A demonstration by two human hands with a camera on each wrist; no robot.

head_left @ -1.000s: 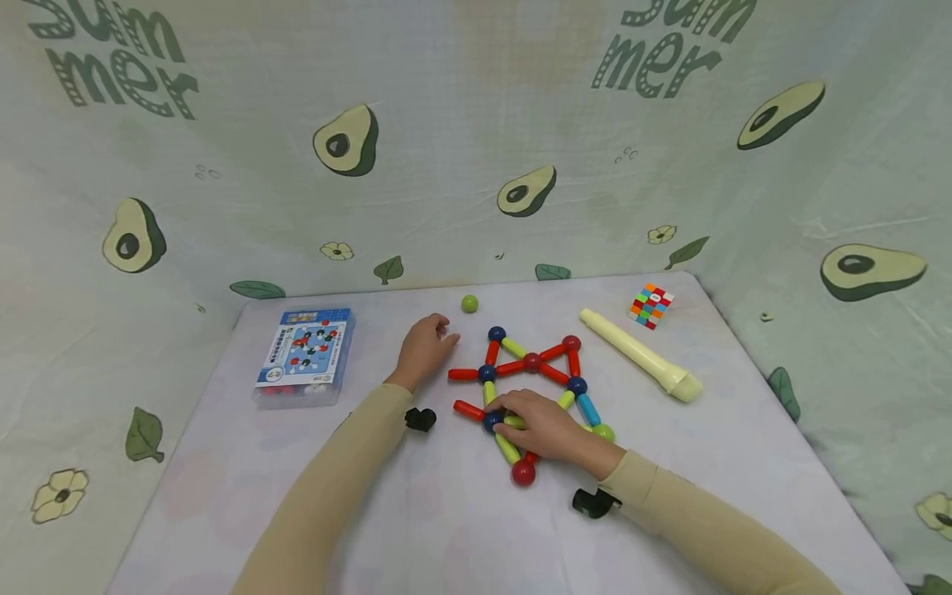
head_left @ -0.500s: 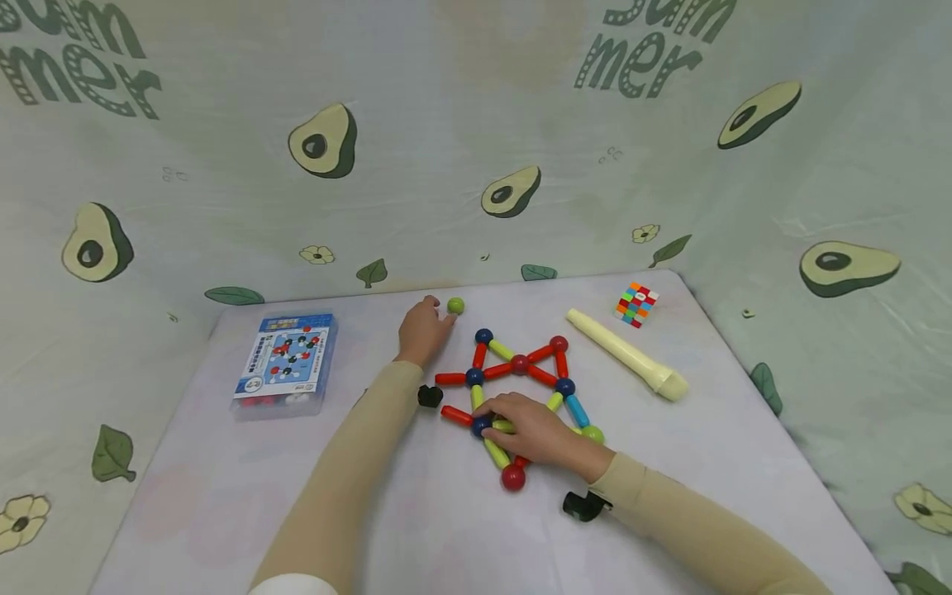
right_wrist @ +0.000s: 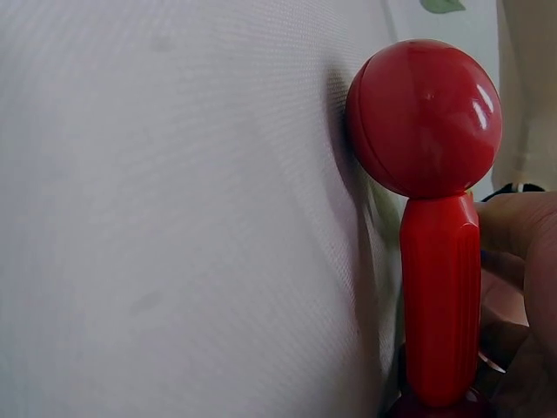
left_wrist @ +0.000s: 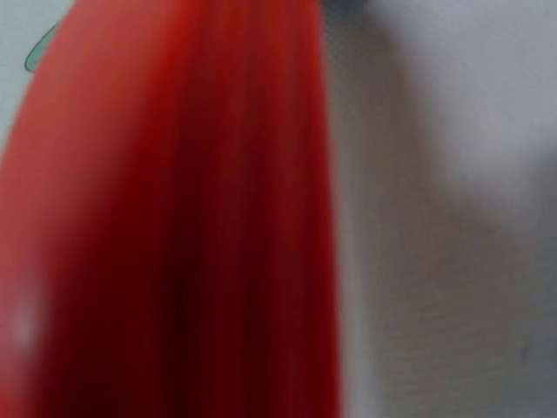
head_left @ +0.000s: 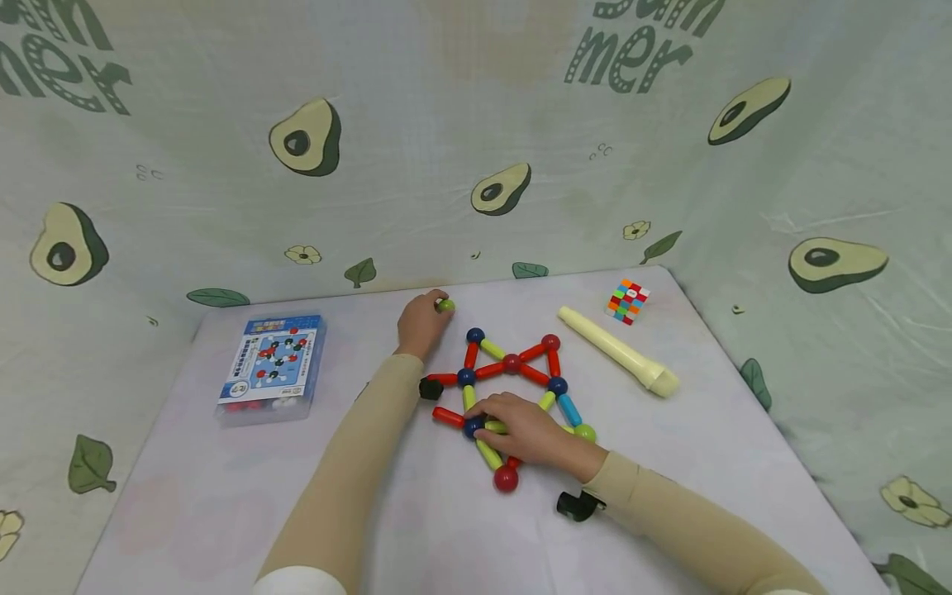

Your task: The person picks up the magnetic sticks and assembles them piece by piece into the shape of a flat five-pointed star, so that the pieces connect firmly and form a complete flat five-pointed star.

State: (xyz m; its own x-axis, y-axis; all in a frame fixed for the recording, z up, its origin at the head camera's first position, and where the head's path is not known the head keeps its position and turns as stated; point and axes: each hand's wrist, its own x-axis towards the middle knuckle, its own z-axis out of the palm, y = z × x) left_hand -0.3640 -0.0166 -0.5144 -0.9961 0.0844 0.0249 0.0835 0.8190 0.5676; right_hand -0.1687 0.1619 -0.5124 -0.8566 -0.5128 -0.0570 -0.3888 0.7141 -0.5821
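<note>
On the table lies a flat frame of magnetic building rods and balls, with red, yellow-green and light blue rods (head_left: pixel 569 410). My left hand (head_left: pixel 422 324) reaches to the back of the table and pinches a loose green ball (head_left: pixel 446 306). A red rod (left_wrist: pixel 244 218) fills much of the left wrist view. My right hand (head_left: pixel 526 428) lies over the frame's near part, thumb and index finger gripping a dark blue ball (head_left: pixel 472 427) at its left corner. Close to that hand, a red ball (right_wrist: pixel 426 117) sits on a red rod (right_wrist: pixel 440 300). Part of the frame is hidden beneath it.
A boxed building set (head_left: pixel 271 368) stands at the left. Right of the frame lies a cream, microphone-shaped stick (head_left: pixel 619 351), with a puzzle cube (head_left: pixel 628 302) behind it. A patterned cloth (head_left: pixel 402 223) hangs along the table's back edge.
My left hand has moved back to the green ball and taken hold of it. The right hand stays on the frame. The head view has shifted slightly to the right.
</note>
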